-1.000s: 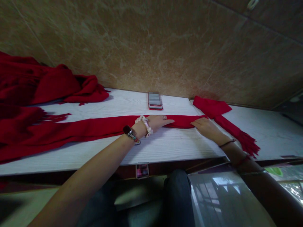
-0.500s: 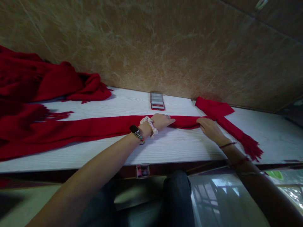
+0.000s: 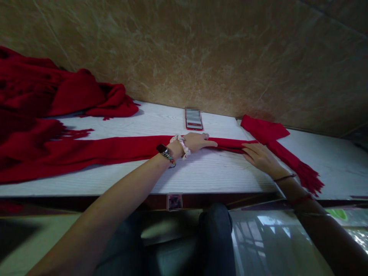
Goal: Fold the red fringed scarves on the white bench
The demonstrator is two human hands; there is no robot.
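Observation:
A long red scarf runs across the white wood-grain table. Across its middle lies my left hand, open, thumb stretched to the right and the other fingertips partly out of sight. Farther right, my right hand rests at the scarf's near edge with its fingers extended and slightly spread. Between the two hands the cloth is narrow and shows a dark lengthwise crease. Just beyond my right hand, a folded red piece and a fringed end lie crossed with the strip.
A phone with a lit screen lies behind the scarf, near the brown marbled wall. More red fringed cloth is heaped at the left. Below the table's front edge, my knee shows beside a glossy surface.
My right hand has gone from gripping the scarf's edge to lying on it with fingers extended. The cloth between my hands looks narrower and more creased. The view has shifted slightly.

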